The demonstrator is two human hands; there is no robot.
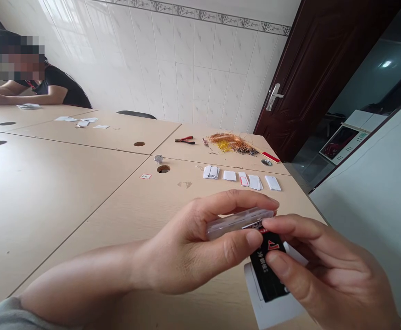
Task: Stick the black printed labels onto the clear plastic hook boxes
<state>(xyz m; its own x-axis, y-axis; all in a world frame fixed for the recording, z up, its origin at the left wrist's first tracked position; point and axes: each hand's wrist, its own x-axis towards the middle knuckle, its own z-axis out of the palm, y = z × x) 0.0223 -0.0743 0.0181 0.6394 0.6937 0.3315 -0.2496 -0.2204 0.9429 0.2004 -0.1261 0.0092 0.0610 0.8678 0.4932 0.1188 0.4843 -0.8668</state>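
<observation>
My left hand (pixel 193 247) is closed around a flat clear plastic case (pixel 226 223), fingers along its far side and thumb on the near side. A black card (pixel 271 279) with red and white print meets the case's right end. My right hand (pixel 341 270) pinches this card between thumb and fingers, and my left thumb tip touches its upper left edge. Below the card lies white paper (pixel 257 309); whether it is held or resting on the table I cannot tell. My right palm and lower fingers are partly hidden.
Several small stacks of white cards (pixel 254 182) lie beyond my hands. Farther back are pliers (pixel 186 140), a bundle of copper-coloured strands (pixel 233 141) and a red strip (pixel 271 157). A round hole (pixel 163 169) opens in the table (pixel 118 220). Another person (pixel 61 87) sits far left.
</observation>
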